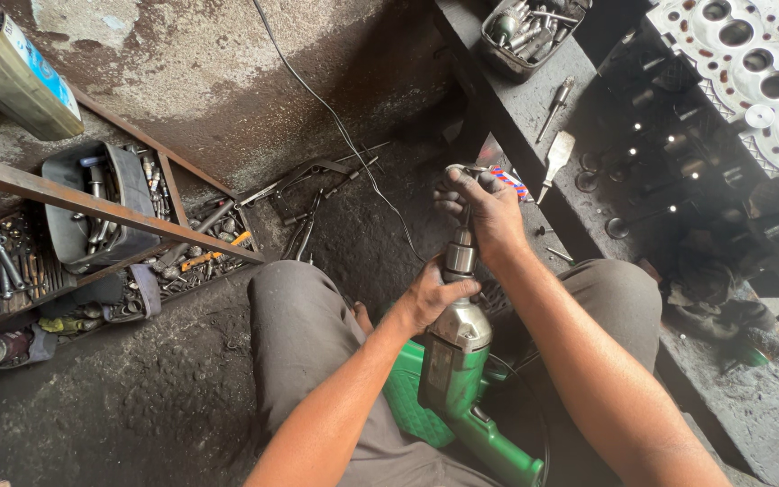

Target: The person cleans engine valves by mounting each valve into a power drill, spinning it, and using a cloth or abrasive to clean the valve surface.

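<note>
Both forearms reach forward from the lower edge of the view over the person's grey-trousered knees. The left hand (427, 298) wraps its grip closed around the silver nose of a green electric drill (455, 365), just behind the chuck (460, 254), thumb lying across the metal. The right hand (489, 209) is stretched further out, wrist bent down, its grip closed over the top end of whatever sits in the chuck; that piece is almost wholly covered by the fingers, so its kind cannot be told. The drill stands nose-up between the knees, its green handle running down toward the bottom edge, where it is cut off; a black cable (344, 135) trails away across the dirty floor (137, 406). To the right, a dark counter (534, 108) carries a screwdriver (555, 106) and a scraper (558, 158), and a small metal tray (534, 32) at its far end holds sockets and bits, partly out of view. Beyond it lies a pale cylinder head (759, 72), cut off by the corner. On the left, a rusty rack (92, 209) holds a black tub (92, 212) of tools, with wrenches and sockets packed in the compartments around it, too crowded and dim to sort out. A yellowish can (20, 81) is cut by the top left corner.
</note>
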